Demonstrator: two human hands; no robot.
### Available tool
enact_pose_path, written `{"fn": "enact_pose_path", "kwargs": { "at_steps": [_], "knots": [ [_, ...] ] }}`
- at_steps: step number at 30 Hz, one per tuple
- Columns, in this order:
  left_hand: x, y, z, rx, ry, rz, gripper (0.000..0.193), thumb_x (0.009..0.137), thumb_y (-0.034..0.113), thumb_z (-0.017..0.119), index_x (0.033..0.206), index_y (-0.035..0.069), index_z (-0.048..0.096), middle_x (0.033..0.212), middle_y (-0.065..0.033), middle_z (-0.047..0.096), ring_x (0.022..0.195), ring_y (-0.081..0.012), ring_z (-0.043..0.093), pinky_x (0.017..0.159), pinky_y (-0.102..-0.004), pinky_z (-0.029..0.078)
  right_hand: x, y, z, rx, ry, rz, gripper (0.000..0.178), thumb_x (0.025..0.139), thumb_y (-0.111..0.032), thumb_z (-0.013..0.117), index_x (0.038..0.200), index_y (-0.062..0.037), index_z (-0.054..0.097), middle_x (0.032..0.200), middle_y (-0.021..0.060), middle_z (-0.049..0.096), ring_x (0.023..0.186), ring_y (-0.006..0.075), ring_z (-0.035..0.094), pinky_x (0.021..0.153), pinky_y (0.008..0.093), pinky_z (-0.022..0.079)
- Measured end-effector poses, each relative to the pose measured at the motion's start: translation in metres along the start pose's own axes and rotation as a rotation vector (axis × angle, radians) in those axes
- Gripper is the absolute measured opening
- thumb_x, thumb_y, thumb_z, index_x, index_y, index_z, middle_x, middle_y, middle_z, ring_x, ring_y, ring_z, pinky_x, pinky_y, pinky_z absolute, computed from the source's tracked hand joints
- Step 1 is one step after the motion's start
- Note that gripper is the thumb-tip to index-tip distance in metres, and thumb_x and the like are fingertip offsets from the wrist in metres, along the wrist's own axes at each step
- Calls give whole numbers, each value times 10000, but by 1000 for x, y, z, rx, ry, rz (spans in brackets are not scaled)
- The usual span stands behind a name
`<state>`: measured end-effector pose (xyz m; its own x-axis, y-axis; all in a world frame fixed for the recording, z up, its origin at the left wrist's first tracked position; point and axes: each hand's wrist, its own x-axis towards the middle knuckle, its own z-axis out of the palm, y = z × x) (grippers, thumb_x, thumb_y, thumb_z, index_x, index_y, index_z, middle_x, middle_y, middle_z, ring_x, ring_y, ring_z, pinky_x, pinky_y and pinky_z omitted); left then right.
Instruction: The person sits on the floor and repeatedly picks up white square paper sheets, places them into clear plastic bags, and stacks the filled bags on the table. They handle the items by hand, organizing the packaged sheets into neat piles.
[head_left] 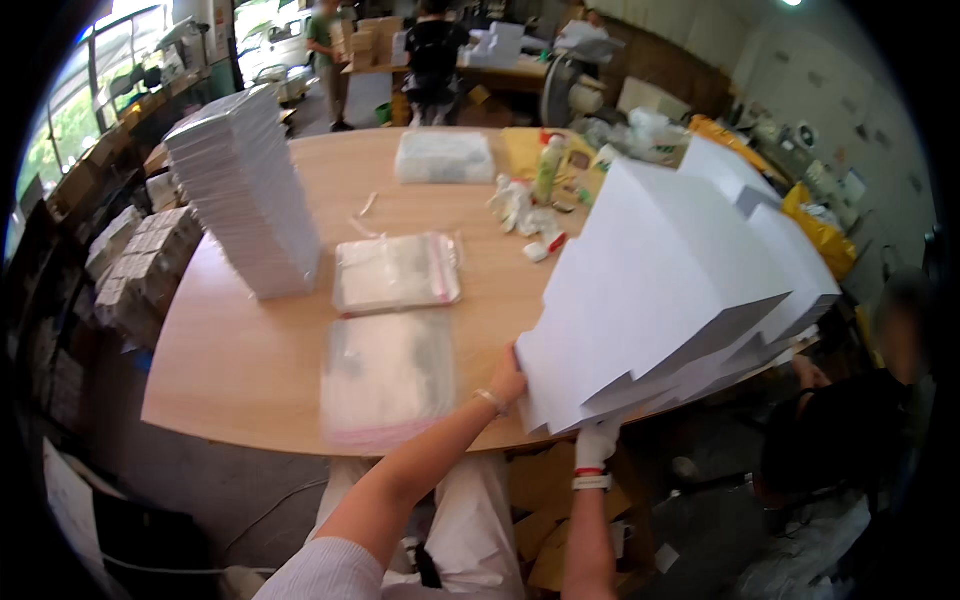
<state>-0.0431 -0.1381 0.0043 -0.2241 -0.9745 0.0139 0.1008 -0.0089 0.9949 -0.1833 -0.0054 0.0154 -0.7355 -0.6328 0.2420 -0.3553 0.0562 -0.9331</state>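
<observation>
A tall stack of white card or paper pieces (650, 280) stands at the right of the table, its layers stepped and leaning. My bare left hand (510, 378), with a bracelet at the wrist, grips the stack's lower left edge. At its near lower edge, my right hand (598, 445) in a white glove holds on, its fingers partly hidden by the layers. A clear plastic bag with a pink strip (388, 380) lies flat left of my left hand. Beyond it is a pile of clear bags (395, 273).
A tall wrapped white stack (240, 200) stands on the table's left. Farther back are a clear-wrapped packet (444, 157), a bottle (548, 168) and crumpled gloves (520, 208). A person (840, 430) sits close on the right. Cardboard (550, 510) lies below the table edge.
</observation>
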Motion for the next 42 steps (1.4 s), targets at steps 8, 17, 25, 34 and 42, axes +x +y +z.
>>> {"fn": "enact_pose_path", "kwargs": {
  "at_steps": [8,17,25,34,42],
  "knots": [
    [-10,7,-22,334,161,292,568,660,-112,411,1217,-8,375,1153,-166,480,1104,-265,460,931,-334,378,10,-12,-48,-338,2,-41,421,839,-29,489,1248,17,399,1228,169,480,1134,247,468,921,317,384],
    [-136,232,-8,-445,-611,289,335,749,-81,365,1032,12,517,931,-57,578,893,-131,554,783,-250,431,2,-344,-106,-254,43,-1156,399,687,8,629,1073,18,531,1094,155,524,930,279,528,795,332,432],
    [-188,237,-35,-439,-835,117,390,756,-90,361,1119,0,474,994,-61,540,892,-136,544,826,-264,423,2,-375,-102,-454,-58,-1081,186,675,-63,630,840,20,601,932,131,595,876,294,546,751,360,443],
    [-210,211,-101,-194,-738,187,329,820,-88,372,1115,-7,492,987,-72,567,942,-141,546,872,-284,423,18,-368,-127,-450,-155,-1252,242,645,-56,643,864,30,588,941,135,593,860,320,556,763,368,453],
    [-186,277,-44,-363,-783,140,246,929,143,437,1127,13,501,1042,-65,572,987,-147,541,858,-287,433,12,-383,-146,-668,-202,-1620,344,596,-98,692,896,22,574,893,141,575,770,323,558,717,414,466]
  ]
}}
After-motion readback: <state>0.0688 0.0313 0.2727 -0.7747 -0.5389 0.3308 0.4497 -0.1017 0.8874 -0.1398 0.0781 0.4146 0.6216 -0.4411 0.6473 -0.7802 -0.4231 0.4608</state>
